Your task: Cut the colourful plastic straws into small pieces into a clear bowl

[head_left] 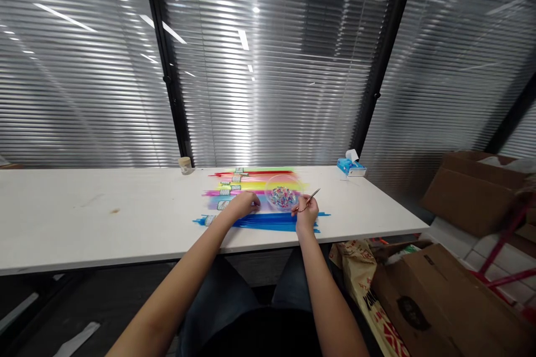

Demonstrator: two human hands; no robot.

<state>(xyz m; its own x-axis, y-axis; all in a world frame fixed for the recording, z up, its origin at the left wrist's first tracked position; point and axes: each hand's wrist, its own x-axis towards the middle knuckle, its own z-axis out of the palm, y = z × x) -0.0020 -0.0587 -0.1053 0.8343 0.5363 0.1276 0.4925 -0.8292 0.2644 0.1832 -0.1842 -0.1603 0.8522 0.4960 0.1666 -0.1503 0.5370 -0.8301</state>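
Observation:
My left hand (244, 203) rests palm down on bundles of coloured straws (255, 183) laid in rows on the white table (104, 212); its fingers curl loosely over the purple and blue ones. My right hand (307, 212) is pinched on thin metal tweezers (312, 196), tip pointing up and right, just right of a clear bowl of small coloured beads (283, 195). A bundle of blue straws (272, 221) lies nearest the table's front edge, under both hands.
A blue tissue pack (350, 165) sits at the back right of the table, a small beige jar (185, 165) at the back. Cardboard boxes (444, 301) and a printed paper bag (360, 279) stand on the floor to the right. Window blinds fill the background.

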